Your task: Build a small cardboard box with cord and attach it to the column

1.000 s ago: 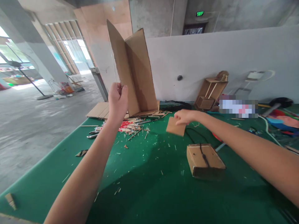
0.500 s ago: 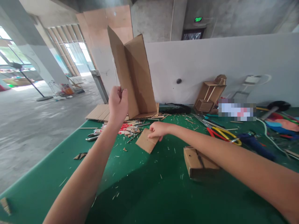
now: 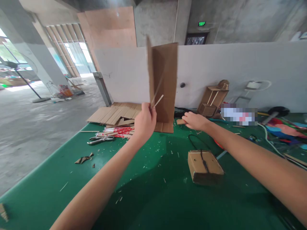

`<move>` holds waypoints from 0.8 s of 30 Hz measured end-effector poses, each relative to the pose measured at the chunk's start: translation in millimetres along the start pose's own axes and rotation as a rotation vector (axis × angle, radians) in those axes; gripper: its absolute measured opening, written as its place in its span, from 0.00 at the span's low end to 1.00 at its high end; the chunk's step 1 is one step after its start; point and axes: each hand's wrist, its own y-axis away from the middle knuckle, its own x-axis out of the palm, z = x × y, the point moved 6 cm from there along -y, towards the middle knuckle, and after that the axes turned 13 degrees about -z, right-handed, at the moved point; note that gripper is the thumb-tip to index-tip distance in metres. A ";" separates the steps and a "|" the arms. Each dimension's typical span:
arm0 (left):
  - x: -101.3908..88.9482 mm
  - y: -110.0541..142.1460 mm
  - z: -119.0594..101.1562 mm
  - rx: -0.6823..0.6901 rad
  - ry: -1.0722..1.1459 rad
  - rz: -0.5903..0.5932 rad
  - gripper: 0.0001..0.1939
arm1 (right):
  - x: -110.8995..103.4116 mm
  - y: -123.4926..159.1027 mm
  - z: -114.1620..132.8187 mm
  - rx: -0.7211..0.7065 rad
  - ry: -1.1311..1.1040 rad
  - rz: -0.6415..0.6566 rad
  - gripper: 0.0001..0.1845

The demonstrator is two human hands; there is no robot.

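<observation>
My left hand [image 3: 145,124] is closed around the edge of a tall folded cardboard sheet [image 3: 165,80], held upright above the table. A thin wooden stick [image 3: 158,100] pokes out by its thumb, and a longer thin strip runs up across the sheet. To the right, my right hand [image 3: 195,121] pinches a small cardboard piece [image 3: 180,122], seen nearly edge-on. Below that hand a small cardboard box [image 3: 206,162] with a black cord across its top rests on the green table [image 3: 153,191].
Flat cardboard [image 3: 105,115], red-and-white packets of sticks [image 3: 117,131] and metal pliers [image 3: 100,140] lie at the back left. A tall cardboard model [image 3: 213,99] leans near the wall. Scraps [image 3: 83,158] litter the table; a white cable [image 3: 270,140] runs along the right.
My left hand has moved right with the folded cardboard, which has turned. My right hand has lifted the small cardboard piece from the table and carried it right and back.
</observation>
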 end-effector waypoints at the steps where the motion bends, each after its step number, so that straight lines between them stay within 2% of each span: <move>1: 2.7 4.3 -6.6 0.033 -0.054 0.054 0.02 | 6.8 3.5 -3.1 0.019 -0.037 0.014 0.08; 4: 7.1 10.6 -19.0 0.103 -0.182 0.158 0.06 | 16.2 8.6 -8.5 0.095 -0.203 0.003 0.14; 8: 16.7 14.4 -20.5 0.086 -0.242 0.271 0.09 | 6.9 16.5 4.8 0.155 -0.570 -0.057 0.24; 11: 26.0 20.8 -22.6 0.096 -0.215 0.386 0.10 | -0.3 23.8 24.3 0.167 -0.850 -0.072 0.24; 13: 29.7 25.2 -23.9 0.108 -0.180 0.492 0.11 | -1.0 24.8 30.2 0.201 -0.960 -0.113 0.23; 16: 27.2 25.1 -24.4 0.104 -0.059 0.642 0.14 | 3.7 20.8 22.4 0.282 -1.034 -0.223 0.20; 19: 17.7 14.8 -24.7 0.077 0.100 0.726 0.16 | 10.5 16.9 4.9 0.343 -1.052 -0.350 0.19; 22: 6.8 -0.7 -25.4 0.016 0.231 0.699 0.15 | 14.5 16.3 -4.6 0.354 -1.027 -0.423 0.19; 24: 1.8 -7.8 -23.0 -0.097 0.328 0.664 0.13 | 14.3 16.9 -3.2 0.334 -0.989 -0.426 0.18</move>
